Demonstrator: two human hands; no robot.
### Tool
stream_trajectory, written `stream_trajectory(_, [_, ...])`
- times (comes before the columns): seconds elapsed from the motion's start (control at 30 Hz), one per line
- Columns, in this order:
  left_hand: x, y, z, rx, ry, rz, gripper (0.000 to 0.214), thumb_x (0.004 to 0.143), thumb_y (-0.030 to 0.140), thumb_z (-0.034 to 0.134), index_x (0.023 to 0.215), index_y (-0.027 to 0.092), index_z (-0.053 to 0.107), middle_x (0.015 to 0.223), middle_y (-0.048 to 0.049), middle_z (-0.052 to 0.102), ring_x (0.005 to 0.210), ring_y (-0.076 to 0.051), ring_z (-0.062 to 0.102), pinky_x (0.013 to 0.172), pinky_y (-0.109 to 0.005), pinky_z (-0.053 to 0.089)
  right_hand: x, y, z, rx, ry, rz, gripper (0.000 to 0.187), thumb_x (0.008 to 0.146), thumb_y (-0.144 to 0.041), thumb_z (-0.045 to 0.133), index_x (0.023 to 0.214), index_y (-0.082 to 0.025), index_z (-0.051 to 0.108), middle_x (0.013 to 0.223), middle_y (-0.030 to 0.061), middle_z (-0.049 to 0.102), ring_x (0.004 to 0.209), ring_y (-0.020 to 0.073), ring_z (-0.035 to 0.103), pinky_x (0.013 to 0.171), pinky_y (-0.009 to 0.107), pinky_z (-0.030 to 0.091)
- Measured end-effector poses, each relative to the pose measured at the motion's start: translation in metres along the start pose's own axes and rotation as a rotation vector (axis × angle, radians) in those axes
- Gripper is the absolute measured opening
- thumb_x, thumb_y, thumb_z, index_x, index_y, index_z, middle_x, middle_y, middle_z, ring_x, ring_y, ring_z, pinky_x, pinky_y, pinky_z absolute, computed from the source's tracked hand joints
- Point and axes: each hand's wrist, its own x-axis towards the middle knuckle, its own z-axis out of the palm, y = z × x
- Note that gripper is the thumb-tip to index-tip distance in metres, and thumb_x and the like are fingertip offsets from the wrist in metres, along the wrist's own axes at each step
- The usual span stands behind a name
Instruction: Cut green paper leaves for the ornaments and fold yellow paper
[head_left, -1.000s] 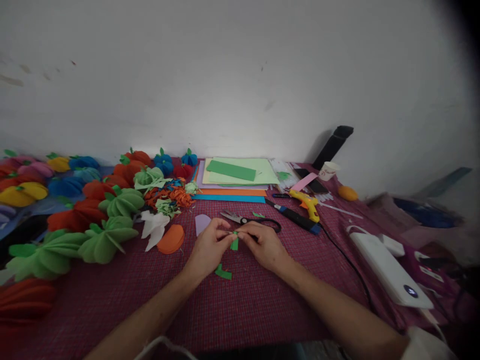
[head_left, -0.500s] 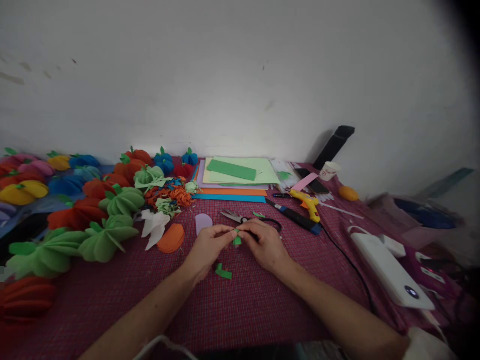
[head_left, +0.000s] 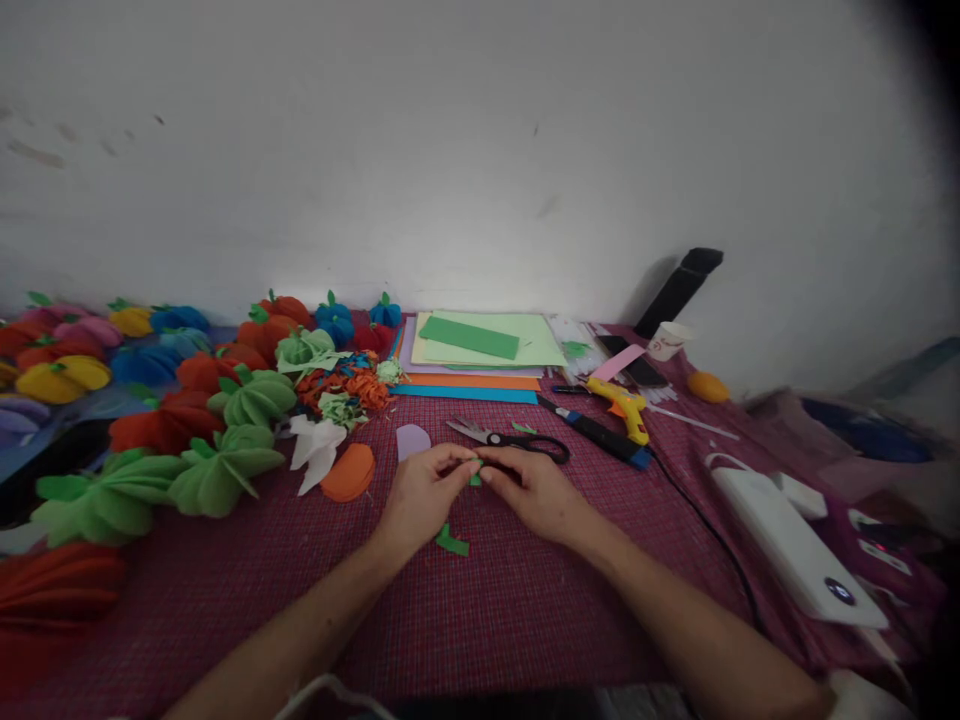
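Pinching a tiny green paper piece (head_left: 475, 480), mostly hidden between fingertips.

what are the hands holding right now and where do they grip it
Both hands pinch one small green paper piece: left hand and right hand fingertips meet at its top, its lower end showing between them.

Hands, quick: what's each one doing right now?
Left hand: pinched shut on the small green paper piece.
Right hand: pinching the same piece.
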Motion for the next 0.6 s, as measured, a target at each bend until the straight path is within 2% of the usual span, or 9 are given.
stream_trajectory(0.17, [-0.0042,0.0025,0.0006,0.085,-0.044,0.011,0.018,0.076,0.027,0.053,0.087,0.019,0.064,0.083,-0.0012,0.068,0.075,-0.016,0.061,0.070,-0.029,0.049,0.0006,0.0021,-0.0059,-0.016,-0.066,-0.018,0.026,0.088,-0.023,0.043,0.104,-0.023,0.063,0.091,0.0033,0.067,0.082,0.0146,0.059,0.074,0.026,0.045])
stream_trajectory(0.3, [-0.0050,0.0008,0.0010,0.072,-0.030,-0.041,0.015,0.074,0.027,0.055,0.086,0.019,0.058,0.073,0.0002,0.067,0.064,-0.014,0.060,0.059,-0.027,0.048,-0.0001,0.0010,-0.0044,-0.039,-0.081,-0.051,0.027,0.088,-0.020,0.042,0.103,-0.023,0.064,0.086,0.0028,0.067,0.081,0.0140,0.059,0.074,0.025,0.044])
stream_trajectory(0.47, [-0.0023,-0.0020,0.0015,0.029,-0.048,-0.102,0.012,0.071,0.027,0.058,0.078,0.017,0.057,0.067,0.0002,0.064,0.060,-0.013,0.057,0.052,-0.024,0.045,-0.0018,-0.0013,-0.0015,-0.097,-0.033,-0.033,0.025,0.085,-0.017,0.045,0.096,-0.021,0.067,0.086,0.0023,0.068,0.078,0.0135,0.060,0.071,0.023,0.043])
stream_trajectory(0.6, [-0.0008,0.0003,0.0007,-0.029,-0.055,-0.105,0.012,0.069,0.027,0.060,0.075,0.017,0.060,0.067,0.0003,0.064,0.063,-0.013,0.058,0.057,-0.024,0.045,-0.0016,-0.0012,0.0008,-0.066,0.004,0.021,0.022,0.083,-0.018,0.048,0.095,-0.022,0.066,0.087,0.0008,0.069,0.078,0.0131,0.060,0.069,0.023,0.043])
